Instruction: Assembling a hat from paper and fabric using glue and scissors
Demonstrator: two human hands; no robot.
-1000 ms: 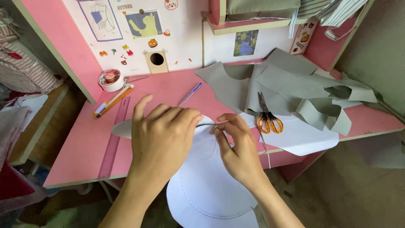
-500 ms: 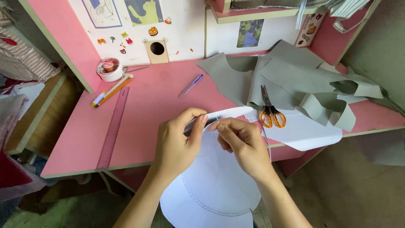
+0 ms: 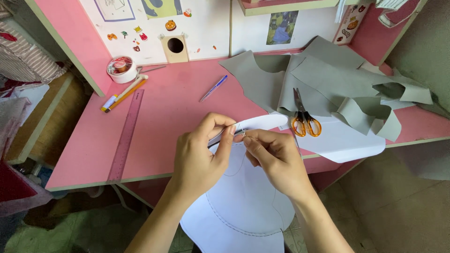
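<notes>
Pinching the top edge of a white paper pattern [image 3: 243, 197], left hand [image 3: 199, 157] and right hand [image 3: 274, 157] meet fingertip to fingertip, closed on it. Beyond the fingers lie scissors [image 3: 304, 119], grey fabric [image 3: 328, 77], a pen [image 3: 213, 88].

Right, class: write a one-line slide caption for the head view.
Both hands, left hand and right hand, pinch a white paper pattern over a pink desk.
</notes>
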